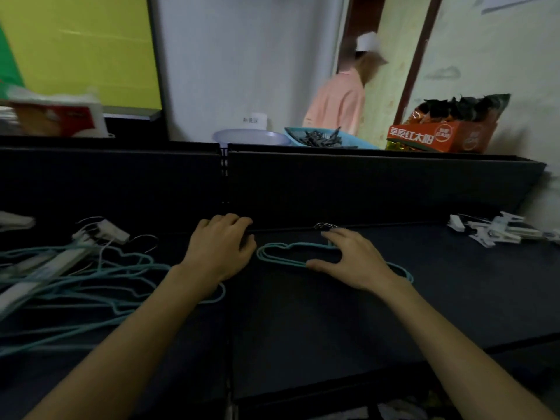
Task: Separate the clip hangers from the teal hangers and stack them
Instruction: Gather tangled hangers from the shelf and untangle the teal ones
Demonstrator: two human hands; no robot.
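Now both hands are down on the dark table [303, 328], and the sorting is plainly mid-way. The right hand [351, 259] lies flat over a small stack of teal hangers [291, 253] at the middle of the table, fingers spread and fairly straight, the thumb [318, 264] touching the near edge of the stack; nothing is curled round the wire, so this is a press rather than a grasp. The stack's metal hooks [325, 226] poke out just beyond the fingertips, close to the black divider panel [363, 183] at the back.

The left hand [219, 250] sits just to the left of that stack, knuckles up and fingers bent downward at the foot of the divider. Whether it is clutching anything underneath cannot be told from this angle.

Over on the left lies the unsorted heap [91, 286]: teal wire hangers tangled across one another, with white clip hangers [100, 233] mixed in among them, one teal loop running under the left wrist. Far right, well apart from the teal stack, a pile of white clip hangers [500, 230] lies on the table by the divider's end.

Behind the divider stand a pale round basin [251, 137], a blue tray [333, 140] of dark clips and an orange carton [439, 137]. A person in a pink top [339, 101] stands at the doorway, blurred.
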